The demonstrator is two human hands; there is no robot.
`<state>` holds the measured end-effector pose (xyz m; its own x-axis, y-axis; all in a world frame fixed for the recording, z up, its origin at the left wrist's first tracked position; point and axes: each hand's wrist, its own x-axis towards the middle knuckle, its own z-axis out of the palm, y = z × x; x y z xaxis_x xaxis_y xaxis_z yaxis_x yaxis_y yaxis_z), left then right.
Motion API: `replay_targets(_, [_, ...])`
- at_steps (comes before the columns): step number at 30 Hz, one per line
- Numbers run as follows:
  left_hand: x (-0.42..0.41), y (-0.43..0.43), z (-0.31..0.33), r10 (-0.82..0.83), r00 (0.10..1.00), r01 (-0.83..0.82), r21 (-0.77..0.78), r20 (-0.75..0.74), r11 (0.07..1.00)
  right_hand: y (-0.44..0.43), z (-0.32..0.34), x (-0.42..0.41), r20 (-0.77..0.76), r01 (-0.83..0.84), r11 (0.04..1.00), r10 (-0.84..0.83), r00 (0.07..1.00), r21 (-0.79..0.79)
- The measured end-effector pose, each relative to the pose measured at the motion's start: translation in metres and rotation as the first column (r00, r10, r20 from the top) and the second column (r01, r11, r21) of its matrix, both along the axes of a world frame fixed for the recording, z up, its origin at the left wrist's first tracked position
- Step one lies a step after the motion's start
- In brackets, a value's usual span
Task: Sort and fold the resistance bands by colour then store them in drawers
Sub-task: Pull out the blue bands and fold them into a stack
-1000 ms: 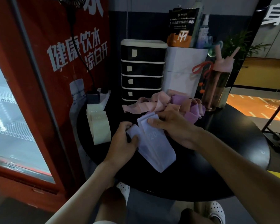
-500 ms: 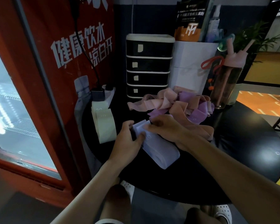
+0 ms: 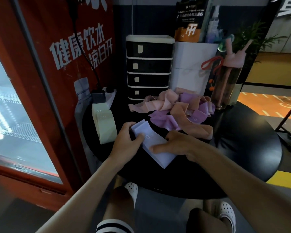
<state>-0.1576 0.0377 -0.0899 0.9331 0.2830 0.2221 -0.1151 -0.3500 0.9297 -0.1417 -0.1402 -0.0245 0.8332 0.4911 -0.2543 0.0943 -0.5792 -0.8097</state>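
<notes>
Band (image 3: 163,158) under right grip (image 3: 178,145), left grip (image 3: 126,142) seemingly pinching

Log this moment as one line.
step: folding pale blue band | left hand: grips its far end | right hand: presses it flat | green stack: folded | pink-purple pile: unsorted | drawers: closed

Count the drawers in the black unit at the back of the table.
4, stacked in the drawer unit: top drawer, second drawer, third drawer, and bottom drawer just behind the pink bands. None appears hidden.
</notes>
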Motion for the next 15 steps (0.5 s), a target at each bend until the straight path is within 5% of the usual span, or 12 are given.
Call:
replay_targets(11, [-0.005,0.008,0.001,-0.032,0.998,0.041,-0.166,0.056,0.985,0.0,0.002,-0.013,0.099,0.001,1.0,-0.002,0.995,0.009])
replay_targets(15, [-0.006,0.01,0.0,-0.145,0.989,0.148,-0.093,0.042,0.985,-0.02,0.007,-0.009,0.318,-0.035,0.978,0.1,0.943,-0.204])
